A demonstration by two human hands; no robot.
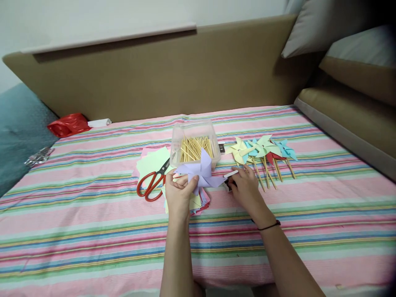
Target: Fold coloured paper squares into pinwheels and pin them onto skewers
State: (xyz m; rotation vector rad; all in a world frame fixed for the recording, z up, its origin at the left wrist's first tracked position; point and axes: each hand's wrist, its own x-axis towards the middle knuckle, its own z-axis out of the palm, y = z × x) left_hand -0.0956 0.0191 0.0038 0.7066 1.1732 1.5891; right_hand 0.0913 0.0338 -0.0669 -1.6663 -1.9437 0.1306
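Observation:
My left hand (180,192) pinches a lilac paper pinwheel (202,171), its thumb pressed on the folded centre. At the pinwheel's right tip, the fingers of my right hand (247,185) are closed on a small white-and-black stapler (229,176), mostly hidden by the hand. Below the pinwheel lies a stack of coloured paper pieces (195,202), partly covered. Red-handled scissors (151,185) rest left of my left hand on pale green and pink sheets (151,163). A clear plastic box (179,132) of thin wooden sticks (194,148) stands just behind the pinwheel.
Several finished pinwheels on sticks (262,148) lie to the right in yellow, green, blue and red. A small dark item (222,148) sits beside the box. Far left are a red plastic bag (69,125) and a clear packet (39,156). A brown sofa back (170,78) borders the striped cloth (123,239).

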